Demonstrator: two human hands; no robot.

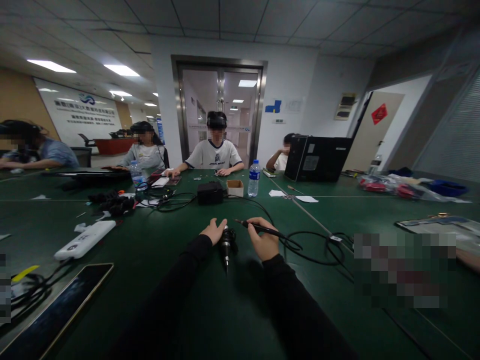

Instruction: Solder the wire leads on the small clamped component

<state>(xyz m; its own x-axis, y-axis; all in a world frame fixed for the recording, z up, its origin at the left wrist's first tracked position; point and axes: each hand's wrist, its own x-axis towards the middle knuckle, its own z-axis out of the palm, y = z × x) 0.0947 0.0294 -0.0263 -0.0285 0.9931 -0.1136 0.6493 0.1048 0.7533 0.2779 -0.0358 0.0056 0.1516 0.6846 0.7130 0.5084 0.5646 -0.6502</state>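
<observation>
My right hand [264, 239] is closed around a slim black soldering iron [262, 228], whose thin tip points left. A black cable runs from its rear end off to the right. My left hand [214, 232] rests on the table, with its thumb and forefinger apart and nothing visible between them. Right beside that thumb, perhaps touching it, lies a black and silver tool [226, 246] with a narrow metal tip toward me. A bundled black cord [233, 238] sits against this tool's right side.
Ahead are a black box [210, 193], a small open carton [235, 188] and a water bottle [254, 179]. At left lie a white power strip [85, 240] and a phone [62, 310]. A clipboard [442, 225] lies at right. Several people sit around the green table [210, 310].
</observation>
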